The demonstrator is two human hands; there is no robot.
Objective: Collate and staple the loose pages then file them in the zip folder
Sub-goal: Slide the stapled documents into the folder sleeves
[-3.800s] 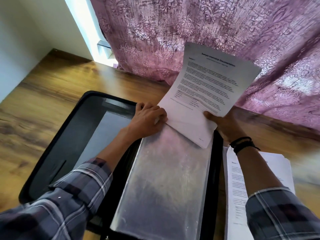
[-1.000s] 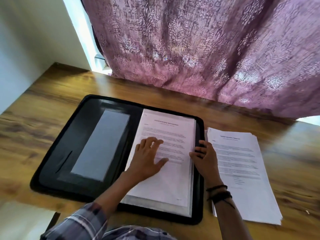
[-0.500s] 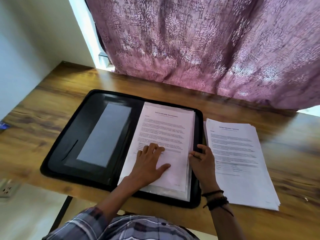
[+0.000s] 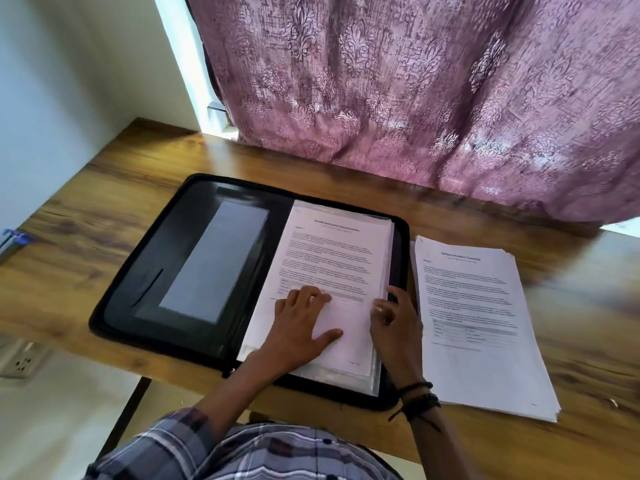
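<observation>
While the zip folder [image 4: 138, 282] lies open and flat on the table [image 4: 79, 237], its near edge sits close to the table's front edge; black shell, zip track round the rim. Left half: a grey panel [image 4: 216, 261] on the black lining, a thin slit beside it. Right half: clear plastic sleeves [image 4: 375, 375], their edges showing below and to the right of a printed document [image 4: 332, 258] that lies on top, heading away from the person; body text too blurred to read.

Left hand [image 4: 301, 327]: palm down on the lower part of the document; fingers straight and close together, thumb spread to the right; pressing flat, holding nothing.

Right hand [image 4: 394, 327]: at the document's right edge, over the folder's right rim; fingers loosely bent, tips touching the page edge; cannot tell whether they pinch it. Dark wristbands [image 4: 419, 398] on the right wrist; plaid sleeve [image 4: 162, 445] on the left arm.

Stack of pages [image 4: 481, 358]: on the table just beside the folder's right side, printed face up, edges slightly fanned.

Behind the table: a purple patterned curtain [image 4: 415, 98]; its hem reaches the far edge. Lower left, below table level: a wall socket [image 4: 20, 362].
</observation>
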